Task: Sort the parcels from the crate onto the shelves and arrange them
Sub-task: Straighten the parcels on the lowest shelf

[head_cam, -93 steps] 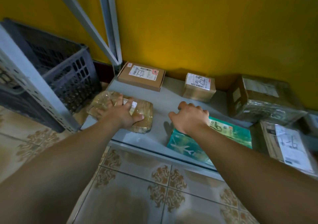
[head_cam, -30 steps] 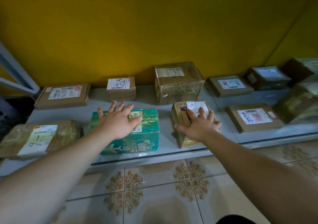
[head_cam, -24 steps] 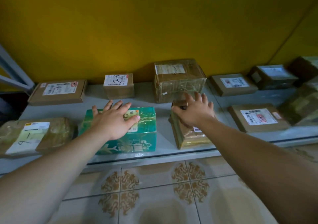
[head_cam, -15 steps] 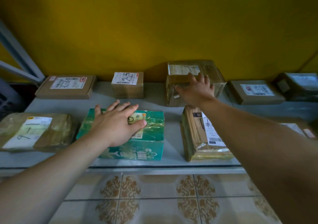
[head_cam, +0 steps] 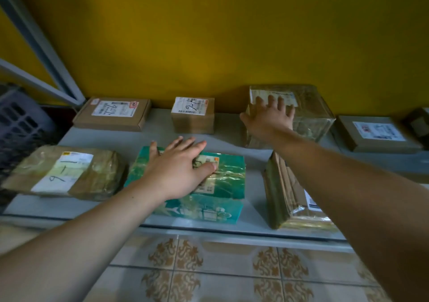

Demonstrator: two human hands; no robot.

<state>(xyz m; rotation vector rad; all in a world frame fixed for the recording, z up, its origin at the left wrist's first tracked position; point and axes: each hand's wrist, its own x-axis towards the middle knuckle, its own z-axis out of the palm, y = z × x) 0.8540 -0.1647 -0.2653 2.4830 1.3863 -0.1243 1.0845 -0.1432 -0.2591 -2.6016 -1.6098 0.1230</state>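
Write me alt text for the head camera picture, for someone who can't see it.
A person's left hand lies flat on a green parcel at the front of a low grey shelf, while the right hand touches a large tape-wrapped box at the back with spread fingers. Other brown labelled parcels sit around them, below a yellow wall.

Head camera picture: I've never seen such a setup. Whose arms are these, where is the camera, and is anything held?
No machine here: a person wears the camera on the head, looking down at their own arms. The left hand lies flat on a green parcel; the right hand presses spread fingers on a large tape-wrapped box by the wall. Nothing is lifted or clasped. Also on the low grey shelf: a wrapped parcel marked 9-1, a flat cardboard box, a small cardboard box, and a parcel standing on edge. A dark crate stands at left.
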